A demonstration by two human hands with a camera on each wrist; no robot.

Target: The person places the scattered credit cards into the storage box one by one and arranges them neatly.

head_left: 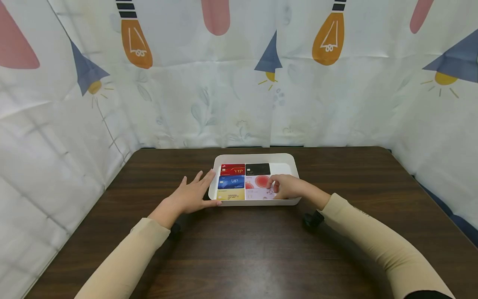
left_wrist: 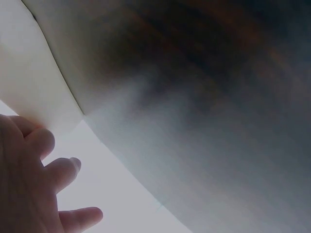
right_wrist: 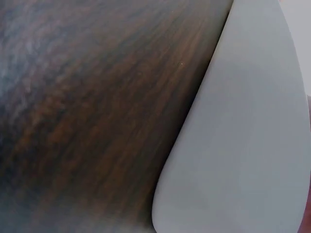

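A white tray (head_left: 254, 158) holds cards laid in two columns. The left column has a red VIP card (head_left: 232, 169), a blue VIP card (head_left: 230, 182) and a gold card (head_left: 230, 194). To their right lie a black VIP card (head_left: 257, 169), a pink card with red circles (head_left: 255, 182) and a pale lilac card (head_left: 257, 194). My left hand (head_left: 191, 197) rests with spread fingers against the tray's left side. Bent fingers of my right hand (head_left: 289, 186) touch the right ends of the pink and lilac cards; whether they pinch one is hidden. The right wrist view shows mainly the tray's outer wall (right_wrist: 233, 136).
The tray stands on a dark brown wooden table (head_left: 239, 249), near its far edge. A patterned white curtain (head_left: 239, 104) hangs behind the table and along both sides. Black wrist devices are partly visible under both forearms.
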